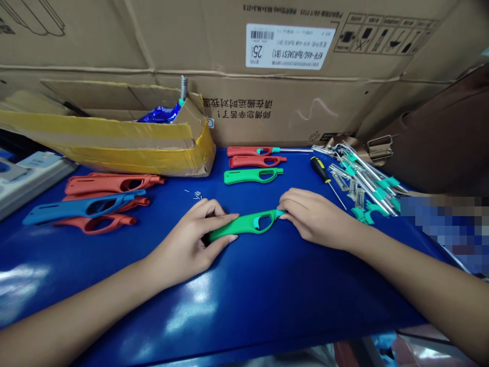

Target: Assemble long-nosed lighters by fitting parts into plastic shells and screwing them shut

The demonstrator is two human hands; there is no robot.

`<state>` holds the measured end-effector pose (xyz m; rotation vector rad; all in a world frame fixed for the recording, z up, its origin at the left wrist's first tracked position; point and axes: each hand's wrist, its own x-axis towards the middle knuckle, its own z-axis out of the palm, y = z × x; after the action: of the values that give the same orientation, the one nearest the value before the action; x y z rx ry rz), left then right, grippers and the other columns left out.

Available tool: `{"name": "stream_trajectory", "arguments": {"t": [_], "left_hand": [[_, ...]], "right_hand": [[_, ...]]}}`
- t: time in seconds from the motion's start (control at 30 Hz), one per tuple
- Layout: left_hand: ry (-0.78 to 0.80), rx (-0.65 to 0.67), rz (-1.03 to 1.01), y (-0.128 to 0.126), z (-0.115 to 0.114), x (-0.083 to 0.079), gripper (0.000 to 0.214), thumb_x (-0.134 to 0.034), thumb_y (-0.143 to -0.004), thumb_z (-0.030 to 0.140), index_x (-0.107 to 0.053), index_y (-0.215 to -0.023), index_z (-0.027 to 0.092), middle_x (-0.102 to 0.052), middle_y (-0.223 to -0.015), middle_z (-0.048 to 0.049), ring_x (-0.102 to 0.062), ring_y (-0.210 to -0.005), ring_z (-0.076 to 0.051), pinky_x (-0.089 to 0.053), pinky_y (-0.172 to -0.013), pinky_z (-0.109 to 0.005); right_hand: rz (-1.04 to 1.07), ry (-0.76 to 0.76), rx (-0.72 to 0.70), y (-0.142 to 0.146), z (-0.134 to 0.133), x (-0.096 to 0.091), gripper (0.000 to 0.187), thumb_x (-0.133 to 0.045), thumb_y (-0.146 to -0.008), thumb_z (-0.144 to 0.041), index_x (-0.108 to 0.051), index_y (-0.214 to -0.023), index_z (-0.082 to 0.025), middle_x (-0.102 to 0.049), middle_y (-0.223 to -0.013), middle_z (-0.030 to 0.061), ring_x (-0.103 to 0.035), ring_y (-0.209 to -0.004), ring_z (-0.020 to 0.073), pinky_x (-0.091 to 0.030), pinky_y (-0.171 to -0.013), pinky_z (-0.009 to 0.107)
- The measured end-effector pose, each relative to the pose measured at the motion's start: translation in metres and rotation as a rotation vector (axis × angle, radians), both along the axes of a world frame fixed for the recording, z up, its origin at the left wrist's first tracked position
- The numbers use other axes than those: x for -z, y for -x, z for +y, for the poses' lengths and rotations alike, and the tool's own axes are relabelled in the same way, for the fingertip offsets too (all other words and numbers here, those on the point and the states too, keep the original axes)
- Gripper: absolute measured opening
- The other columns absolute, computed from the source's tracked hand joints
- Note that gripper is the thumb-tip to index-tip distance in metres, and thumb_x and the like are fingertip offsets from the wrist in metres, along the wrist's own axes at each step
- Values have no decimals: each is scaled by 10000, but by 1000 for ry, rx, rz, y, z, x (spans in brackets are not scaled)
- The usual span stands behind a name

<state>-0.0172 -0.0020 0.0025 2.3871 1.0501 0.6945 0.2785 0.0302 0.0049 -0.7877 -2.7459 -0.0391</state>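
A green plastic lighter shell lies on the blue table in front of me. My left hand is closed around its handle end, fingers over the top and thumb beneath. My right hand pinches the nozzle end of the same shell, fingers pressed together. Both hands rest on the table surface.
Behind lie a green shell, a red shell and an assembled red lighter. Red and blue shells pile at the left. A screwdriver and metal-tube inner parts lie right. Cardboard boxes stand behind.
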Motion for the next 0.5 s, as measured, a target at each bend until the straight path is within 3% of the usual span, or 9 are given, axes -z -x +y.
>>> {"name": "stream_trajectory", "arguments": {"t": [0.13,0.3,0.5], "left_hand": [[-3,-8,6,0,1,1,298,-630,-972,255,-687,-1264,240,-599,-942,-24,-562,-891,-188,-425,-923,-401],[-16,-23,25,-4,2,3,308,-624,-979,301,-675,-1278,243,-628,-990,-35,-575,-912,-200,-418,-904,-395],[-45,-33,75,-7,-1,3,334,-579,-985,298,-640,-1310,249,-646,-1138,-61,-600,-1016,-225,-412,-1016,-443]], "right_hand": [[-19,43,17,0,0,-2,218,-424,-1024,-161,-628,-951,-138,-661,-947,154,-570,-857,257,-490,-783,391],[-34,248,95,-7,3,-16,137,-496,-1013,-215,-616,-967,-167,-639,-926,94,-581,-868,238,-484,-801,376],[-10,377,147,-14,4,-32,133,-635,-960,-349,-634,-956,-216,-694,-951,44,-635,-882,214,-469,-807,347]]}}
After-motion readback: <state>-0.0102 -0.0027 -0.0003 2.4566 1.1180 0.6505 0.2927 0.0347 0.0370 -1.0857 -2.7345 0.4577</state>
